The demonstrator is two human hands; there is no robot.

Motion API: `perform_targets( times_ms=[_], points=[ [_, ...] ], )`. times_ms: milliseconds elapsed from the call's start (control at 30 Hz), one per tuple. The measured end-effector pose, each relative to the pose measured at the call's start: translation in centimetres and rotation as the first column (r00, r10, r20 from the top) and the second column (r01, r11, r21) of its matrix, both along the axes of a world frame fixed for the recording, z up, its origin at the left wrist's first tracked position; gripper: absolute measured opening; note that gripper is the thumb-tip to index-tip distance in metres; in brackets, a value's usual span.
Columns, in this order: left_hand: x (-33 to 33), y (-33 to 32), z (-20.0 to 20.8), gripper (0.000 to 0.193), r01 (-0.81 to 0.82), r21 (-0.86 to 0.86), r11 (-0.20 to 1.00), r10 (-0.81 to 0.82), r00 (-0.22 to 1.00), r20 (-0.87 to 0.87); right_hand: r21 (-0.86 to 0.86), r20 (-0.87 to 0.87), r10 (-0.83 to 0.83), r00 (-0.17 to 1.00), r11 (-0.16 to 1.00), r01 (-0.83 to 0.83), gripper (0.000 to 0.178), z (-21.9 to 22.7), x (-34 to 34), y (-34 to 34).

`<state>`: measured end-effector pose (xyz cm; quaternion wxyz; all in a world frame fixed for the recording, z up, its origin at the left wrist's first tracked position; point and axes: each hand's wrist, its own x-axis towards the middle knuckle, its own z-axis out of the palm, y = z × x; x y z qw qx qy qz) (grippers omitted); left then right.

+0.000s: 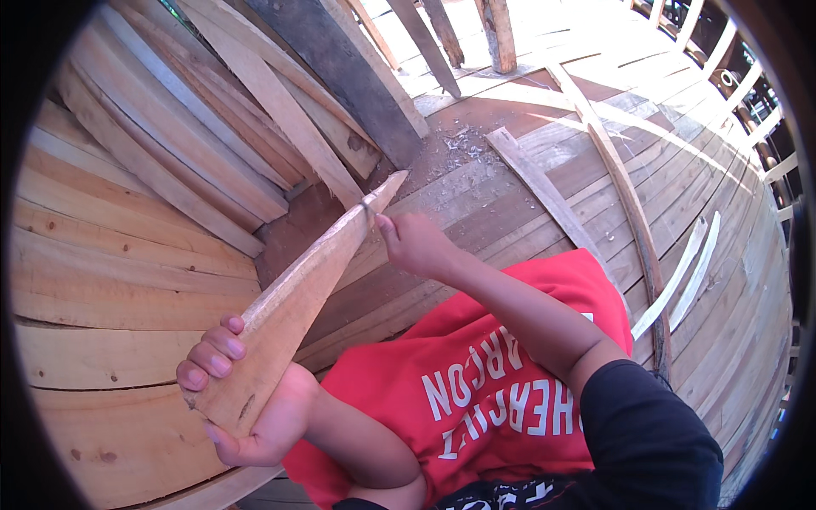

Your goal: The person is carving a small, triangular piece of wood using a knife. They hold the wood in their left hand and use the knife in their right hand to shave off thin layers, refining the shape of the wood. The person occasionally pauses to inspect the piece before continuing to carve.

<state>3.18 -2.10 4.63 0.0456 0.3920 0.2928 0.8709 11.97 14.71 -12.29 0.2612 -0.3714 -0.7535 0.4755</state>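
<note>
A long, tapering piece of wood (293, 319) slants up and away in front of me, its broad end near and its narrow tip far. My left hand (276, 408) is wrapped around the broad end, fingers over the far edge and thumb on the near side. Close to the tip, my right hand (418, 245) is closed against the wood. A thin dark strip (366, 206), perhaps a blade, crosses the wood's edge beside those fingers. The rest of it is hidden, so its kind does not show.
Red cloth (510, 340) with white lettering covers my lap. At left, curved planks (110, 348) form a wall, with boards leaning behind a thick dark beam (340, 68). Shavings (463, 144) lie on the plank floor. Long wood strips (620, 187) and two pale curved pieces (693, 276) rest at right.
</note>
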Motion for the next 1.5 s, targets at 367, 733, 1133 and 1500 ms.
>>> perform_targets(
  times_ms=[367,733,1133,1500],
  points=[
    [-1.4,0.2,-0.5,0.036,-0.093,-0.003,0.996,0.092,0.986,0.136,0.181,-0.078,0.092,0.993,0.981,-0.076,0.047,0.8,-1.1,-3.0],
    [-1.7,0.5,-0.5,0.037,-0.038,0.003,0.999,0.037,0.994,0.103,0.127,0.227,-0.141,0.964,0.985,0.114,0.05,-3.6,0.8,2.0],
    [0.8,1.1,-0.1,0.04,-0.041,-0.006,0.999,0.041,0.999,0.018,-0.093,0.184,-0.066,0.981,0.992,0.084,0.053,-0.2,1.7,1.3],
    [-0.8,0.3,-0.6,0.042,0.055,-0.012,0.998,-0.055,0.998,0.007,-0.006,0.01,0.011,1.0,1.0,-0.011,0.054,1.7,0.6,0.4]
  ],
)
